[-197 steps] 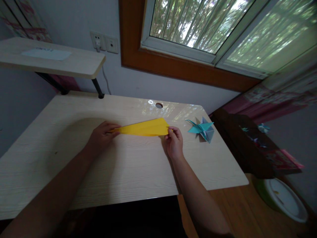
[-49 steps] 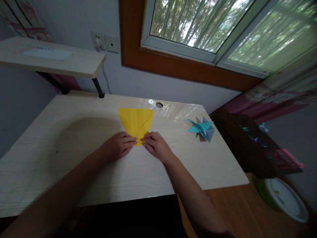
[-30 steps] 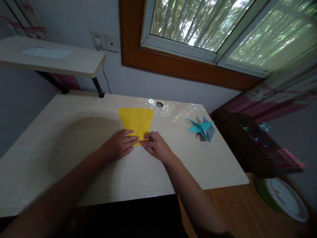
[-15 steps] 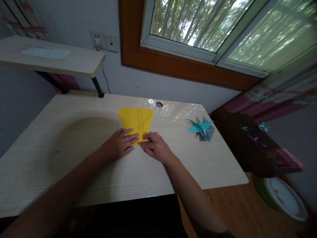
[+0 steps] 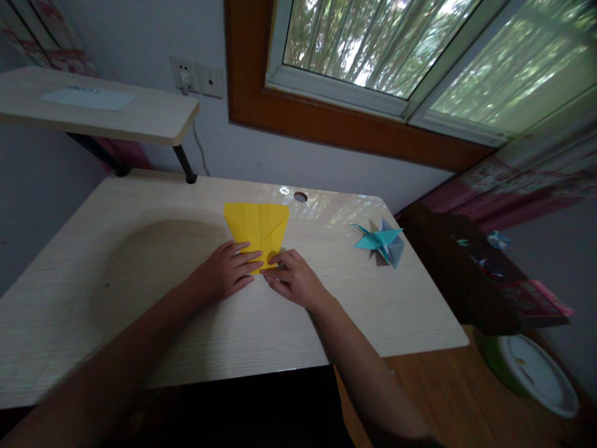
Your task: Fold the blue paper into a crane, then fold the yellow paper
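Observation:
A yellow sheet of origami paper [image 5: 258,224], creased and folded, lies on the table with its wide end away from me and its narrow end towards me. My left hand [image 5: 232,269] rests flat on the paper's lower left part, fingers stretched and a little apart. At the lower right edge, my right hand [image 5: 293,277] has its bent fingers closed on the narrow end. The fingertips of both hands cover part of that end, so its folds are partly hidden.
Folded paper cranes [image 5: 380,239], turquoise and pale blue, sit on the right of the table [image 5: 153,323]. A raised shelf [image 5: 153,121] with a paper sheet stands at back left. The table's back edge has a cable hole [image 5: 300,197]. A dark cabinet [image 5: 448,274] stands to the right.

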A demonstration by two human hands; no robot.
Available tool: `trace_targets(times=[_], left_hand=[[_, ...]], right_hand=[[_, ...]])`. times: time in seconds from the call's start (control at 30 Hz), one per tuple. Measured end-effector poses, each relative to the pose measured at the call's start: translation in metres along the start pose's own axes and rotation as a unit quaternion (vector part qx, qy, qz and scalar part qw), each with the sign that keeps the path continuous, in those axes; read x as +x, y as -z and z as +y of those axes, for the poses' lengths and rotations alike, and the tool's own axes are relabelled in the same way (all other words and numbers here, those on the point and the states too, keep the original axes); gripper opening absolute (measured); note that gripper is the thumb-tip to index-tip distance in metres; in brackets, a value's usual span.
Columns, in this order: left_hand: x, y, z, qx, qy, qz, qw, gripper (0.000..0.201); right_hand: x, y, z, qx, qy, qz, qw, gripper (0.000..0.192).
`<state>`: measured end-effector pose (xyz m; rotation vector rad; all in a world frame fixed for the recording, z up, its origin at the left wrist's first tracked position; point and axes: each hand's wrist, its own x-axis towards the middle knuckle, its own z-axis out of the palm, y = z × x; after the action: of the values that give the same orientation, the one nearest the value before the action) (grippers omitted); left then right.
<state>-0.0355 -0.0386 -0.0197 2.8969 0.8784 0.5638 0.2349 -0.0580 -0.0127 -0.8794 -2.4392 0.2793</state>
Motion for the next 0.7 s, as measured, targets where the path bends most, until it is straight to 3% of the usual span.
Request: trace_targets(times=[0.7], left_hand=[[-0.0021, -0.0038, -0.0007, -0.001, 0.003, 0.008, 1.0, 0.043]], right_hand=[[-0.0014, -0.0014, -0.0004, -0.002, -0.015, 0.01, 1.0, 0.032]])
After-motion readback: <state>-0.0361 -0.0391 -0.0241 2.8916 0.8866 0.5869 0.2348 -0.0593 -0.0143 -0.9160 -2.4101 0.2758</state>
